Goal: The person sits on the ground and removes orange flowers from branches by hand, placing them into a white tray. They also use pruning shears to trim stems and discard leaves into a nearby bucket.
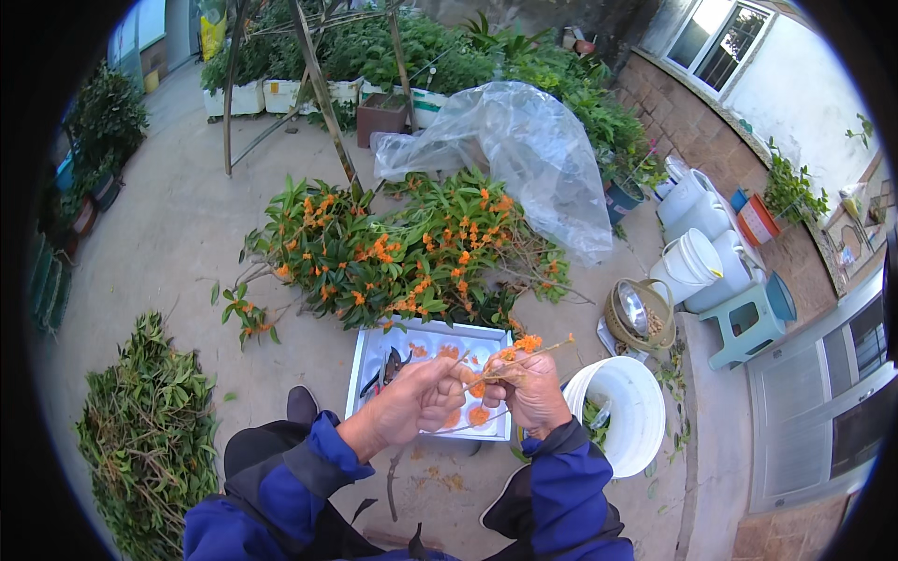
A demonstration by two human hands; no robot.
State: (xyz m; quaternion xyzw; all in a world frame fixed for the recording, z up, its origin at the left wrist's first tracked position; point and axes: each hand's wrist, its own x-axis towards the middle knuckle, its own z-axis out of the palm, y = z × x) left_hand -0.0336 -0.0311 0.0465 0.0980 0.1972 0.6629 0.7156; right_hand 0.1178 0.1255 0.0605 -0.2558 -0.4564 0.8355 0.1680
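Note:
Both of my hands are raised over a white tray (356,393) with round hollows. My left hand (424,396) grips a thin bare twig (491,373). Against that same twig, the fingers of my right hand (530,393) are bent around small orange blossoms (527,343). Loose orange petals (479,416) lie in several of the hollows below. A dark hand tool (393,366), perhaps pruning shears, rests at the tray's left side, partly hidden by my left hand. Just beyond the tray is a heap of leafy cut branches (421,259) with orange flower clusters.
A white bucket (649,421) holding some leaves stands right of my right hand. Another pile of leafy twigs (151,449) lies at lower left. Clear plastic sheeting (533,154) covers the heap's far side. A wicker basket (663,336) and a green stool (744,319) are at right.

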